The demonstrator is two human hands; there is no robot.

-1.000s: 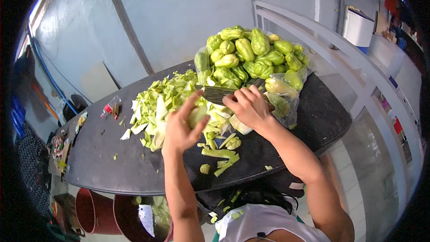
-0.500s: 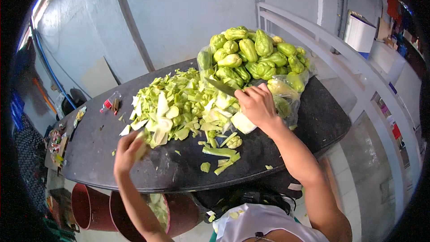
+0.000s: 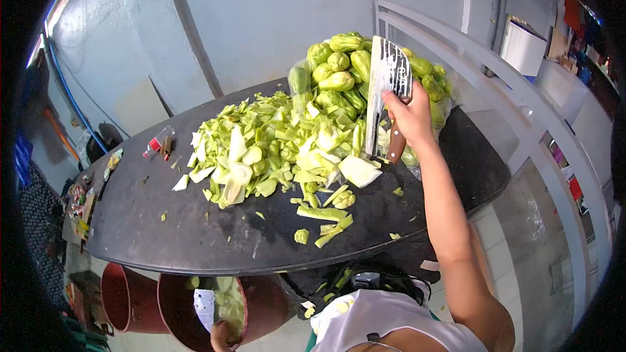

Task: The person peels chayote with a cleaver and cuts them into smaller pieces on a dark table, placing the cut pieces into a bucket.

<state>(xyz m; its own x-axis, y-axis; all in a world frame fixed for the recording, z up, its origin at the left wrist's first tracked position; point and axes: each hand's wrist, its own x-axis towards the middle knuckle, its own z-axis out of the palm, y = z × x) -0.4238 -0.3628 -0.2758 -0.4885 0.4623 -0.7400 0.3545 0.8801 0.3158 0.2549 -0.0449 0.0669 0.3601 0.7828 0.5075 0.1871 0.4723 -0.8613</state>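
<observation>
My right hand [image 3: 412,115] grips the brown wooden handle of a cleaver [image 3: 389,72], its wide blade upright and streaked with wet bits. Below it on the dark table lies a large pale cut piece of chayote [image 3: 360,171], beside a heap of green chayote peelings and slices [image 3: 254,150]. Behind the blade, whole green chayotes [image 3: 339,58] pile up in a clear plastic bag. My left hand [image 3: 223,334] reaches down into a dark red bucket [image 3: 171,300] by the near table edge, close to pale pieces [image 3: 229,303] in it; its fingers are mostly hidden.
A second dark red bucket [image 3: 117,300] stands to the left on the floor. A grey metal railing [image 3: 469,52] runs along the table's right side. Small plastic wrappers [image 3: 160,142] lie at the table's left, and loose green strips [image 3: 332,225] near its front edge.
My left hand has gone from above the table, where it held a pale piece, down into the bucket. My right hand has moved slightly up and right, turning the cleaver's blade upright.
</observation>
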